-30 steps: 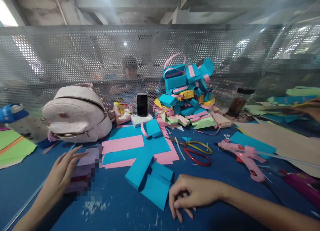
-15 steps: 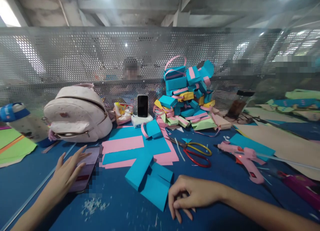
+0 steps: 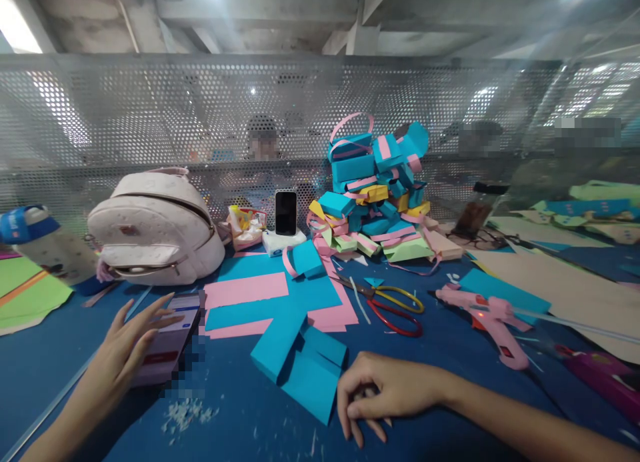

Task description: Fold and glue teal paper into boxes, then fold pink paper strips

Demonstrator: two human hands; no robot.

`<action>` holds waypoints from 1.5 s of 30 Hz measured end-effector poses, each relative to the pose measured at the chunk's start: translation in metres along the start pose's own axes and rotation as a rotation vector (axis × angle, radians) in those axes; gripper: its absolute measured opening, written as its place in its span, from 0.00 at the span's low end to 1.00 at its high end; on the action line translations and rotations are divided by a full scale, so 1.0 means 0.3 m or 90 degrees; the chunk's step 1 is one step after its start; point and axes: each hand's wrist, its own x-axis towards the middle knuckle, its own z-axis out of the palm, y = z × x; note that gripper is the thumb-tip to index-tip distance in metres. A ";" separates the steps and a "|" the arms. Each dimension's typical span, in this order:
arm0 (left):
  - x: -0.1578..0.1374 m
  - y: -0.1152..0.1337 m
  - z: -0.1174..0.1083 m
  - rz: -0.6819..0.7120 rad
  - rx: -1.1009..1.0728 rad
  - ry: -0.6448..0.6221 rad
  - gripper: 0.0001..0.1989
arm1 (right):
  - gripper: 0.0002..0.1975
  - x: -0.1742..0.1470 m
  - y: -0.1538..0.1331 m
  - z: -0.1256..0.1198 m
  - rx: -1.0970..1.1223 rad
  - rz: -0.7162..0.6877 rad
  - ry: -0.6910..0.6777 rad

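My left hand point(image 3: 123, 345) is held over a phone point(image 3: 167, 349) lying on the table, its fingers spread and holding nothing. Part of the phone's lit screen is hidden behind the fingers. On the table to the right, my right hand point(image 3: 373, 392) rests on its side with loosely bent, parted fingers and nothing in them. Just left of it, close to its knuckles, lies a folded blue paper box point(image 3: 305, 372), partly opened out. Behind the box are flat blue and pink paper sheets point(image 3: 245, 290) and a small blue paper bag with a pink strap point(image 3: 306, 259).
Scissors point(image 3: 397, 309) and a pink glue gun point(image 3: 487, 313) lie right of the sheets. Behind stand a white backpack point(image 3: 160, 229), an upright phone point(image 3: 286, 213) and a pile of paper bags point(image 3: 373, 202). Paper scraps point(image 3: 187, 414) lie in front; a perforated screen point(image 3: 210, 109) closes the back.
My left hand has shifted slightly left and lifted a little off the phone, whose screen now shows a different picture. My right hand and the blue paper box stay in place.
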 end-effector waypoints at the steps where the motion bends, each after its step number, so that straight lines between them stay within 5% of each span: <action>1: -0.002 0.001 -0.002 0.007 -0.004 -0.017 0.25 | 0.12 0.000 0.001 0.000 0.000 0.001 -0.001; 17: -0.004 0.010 -0.003 0.025 0.017 -0.086 0.26 | 0.12 0.001 0.004 0.001 -0.005 0.009 -0.001; 29: -0.019 0.044 -0.023 0.010 -0.003 0.067 0.17 | 0.11 -0.001 0.006 0.003 -0.007 0.002 0.004; 36: -0.028 0.083 -0.046 0.098 0.035 0.184 0.12 | 0.12 0.003 -0.005 -0.002 -0.008 0.007 -0.008; 41: -0.010 0.222 -0.069 0.308 0.112 0.181 0.11 | 0.13 -0.023 -0.069 0.006 -0.060 -0.016 -0.026; 45: -0.025 0.446 -0.060 0.429 0.053 0.123 0.12 | 0.14 -0.061 -0.157 0.010 -0.220 -0.110 0.083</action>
